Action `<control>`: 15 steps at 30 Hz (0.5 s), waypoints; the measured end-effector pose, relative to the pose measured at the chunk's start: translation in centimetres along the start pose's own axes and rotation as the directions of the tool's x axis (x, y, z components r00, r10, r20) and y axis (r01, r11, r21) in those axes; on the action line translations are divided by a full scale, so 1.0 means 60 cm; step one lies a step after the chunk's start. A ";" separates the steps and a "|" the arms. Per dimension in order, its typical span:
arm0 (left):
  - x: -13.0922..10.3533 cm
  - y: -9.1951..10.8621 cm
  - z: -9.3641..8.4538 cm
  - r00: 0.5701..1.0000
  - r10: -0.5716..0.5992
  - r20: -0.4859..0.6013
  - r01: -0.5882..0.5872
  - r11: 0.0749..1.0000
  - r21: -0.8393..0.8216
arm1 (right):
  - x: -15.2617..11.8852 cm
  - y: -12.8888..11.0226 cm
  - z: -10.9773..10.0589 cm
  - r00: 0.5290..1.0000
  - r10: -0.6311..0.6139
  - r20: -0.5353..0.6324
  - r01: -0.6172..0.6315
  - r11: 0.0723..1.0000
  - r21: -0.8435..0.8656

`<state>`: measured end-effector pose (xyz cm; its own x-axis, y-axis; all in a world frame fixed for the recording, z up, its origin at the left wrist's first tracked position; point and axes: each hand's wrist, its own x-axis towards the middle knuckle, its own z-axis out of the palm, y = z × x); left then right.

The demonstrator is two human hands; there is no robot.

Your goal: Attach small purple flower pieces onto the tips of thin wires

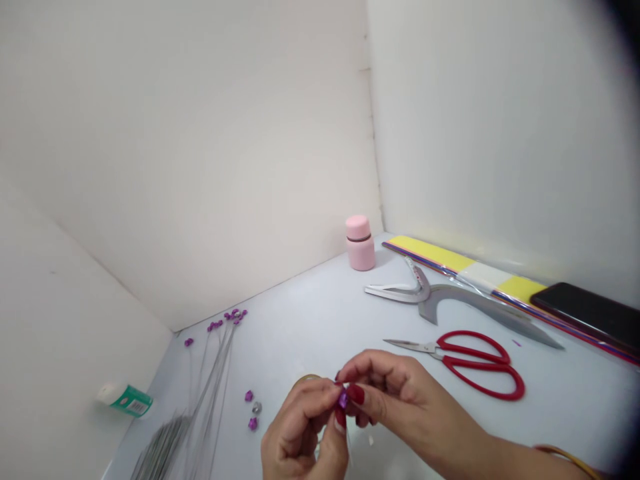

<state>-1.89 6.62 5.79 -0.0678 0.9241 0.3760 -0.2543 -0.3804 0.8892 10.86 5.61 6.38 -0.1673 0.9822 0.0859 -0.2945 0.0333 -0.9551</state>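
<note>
A small shiny purple folded star (343, 399) sits pinched between my two hands near the bottom middle. My left hand (306, 430) is closed, its thumb and forefinger pressed on the star from the left. From the right, the thumb and fingertips of my right hand (400, 393) also close on it. A thin pale stem, perhaps wire, runs down below the star; its upper end is hidden by the fingers. Left of my hands lie two loose purple stars (253, 423) and a silver star (257, 407). Part of a round, gold-rimmed thing (306, 379) shows behind my left hand.
Wires tipped with purple stars (215, 325) lie at left, beside a bundle of bare wires (163, 445) and a green-and-white bottle (131, 400). Red-handled scissors (475, 363), a grey curved tool (480, 303), coloured strips (440, 253), a black phone (585, 310) and a pink flask (361, 245) lie or stand rightward.
</note>
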 end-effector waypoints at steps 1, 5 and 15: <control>0.000 -0.001 -0.001 1.000 0.012 0.017 -0.012 1.000 0.015 | 0.000 0.000 -0.001 1.000 0.007 0.015 -0.008 1.000 0.020; 0.001 -0.006 -0.010 0.994 0.017 0.105 -0.023 0.998 0.058 | 0.002 -0.001 -0.003 1.000 -0.006 0.026 0.006 1.000 0.007; -0.005 -0.014 -0.010 0.999 -0.046 0.005 0.046 0.996 0.082 | 0.000 -0.001 -0.003 0.998 -0.053 -0.044 0.053 0.999 -0.009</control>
<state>-2.22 6.65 4.77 -0.0515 0.9406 0.3355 -0.1777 -0.3392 0.9238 11.04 5.62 6.42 -0.1096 0.9862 0.1242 -0.2945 0.0871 -0.9517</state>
